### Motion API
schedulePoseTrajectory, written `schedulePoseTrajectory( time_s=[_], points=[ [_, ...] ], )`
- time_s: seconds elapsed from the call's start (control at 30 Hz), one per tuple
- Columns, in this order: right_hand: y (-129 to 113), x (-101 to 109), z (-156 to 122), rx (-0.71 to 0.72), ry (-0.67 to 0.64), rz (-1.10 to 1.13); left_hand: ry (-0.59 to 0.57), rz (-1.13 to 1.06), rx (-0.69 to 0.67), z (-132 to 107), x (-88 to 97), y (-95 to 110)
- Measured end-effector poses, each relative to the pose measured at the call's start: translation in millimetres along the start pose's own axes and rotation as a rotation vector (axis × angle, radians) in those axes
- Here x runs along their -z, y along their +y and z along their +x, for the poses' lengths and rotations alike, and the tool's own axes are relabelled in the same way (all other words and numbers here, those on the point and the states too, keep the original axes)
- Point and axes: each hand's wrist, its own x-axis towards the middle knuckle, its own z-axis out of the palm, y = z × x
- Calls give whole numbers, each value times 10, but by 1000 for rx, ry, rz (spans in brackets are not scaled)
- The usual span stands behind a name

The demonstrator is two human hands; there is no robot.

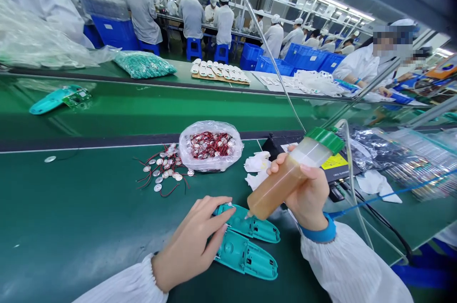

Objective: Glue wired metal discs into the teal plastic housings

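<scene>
Two teal plastic housing halves (246,255) lie side by side on the green bench, hollow side up. My left hand (196,236) reaches over their left ends, fingers stretched out and fingertips touching the farther housing half (257,227). Tilted in my right hand (310,193) is a dispensing syringe (274,186) with amber liquid inside, a green cap and a hose at its top. My fingers wrap round its barrel. Its nozzle points down at the farther half; whether the tip touches the plastic I cannot tell.
Behind the housings stand a plastic bag (185,146) of small discs with red wires and a loose pile of wired discs (164,167). Crumpled tissue (257,162), a black box (335,167) and cables are near my right hand. A green conveyor (143,108) carries a teal housing (53,99).
</scene>
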Motion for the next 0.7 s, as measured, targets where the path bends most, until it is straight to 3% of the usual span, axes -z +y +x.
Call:
schedulePoseTrajectory(
  time_s=[0.7],
  points=[
    [-26,-26,-38,16,-72,-100,-4,-17,8,-9,-10,-10]
  ],
)
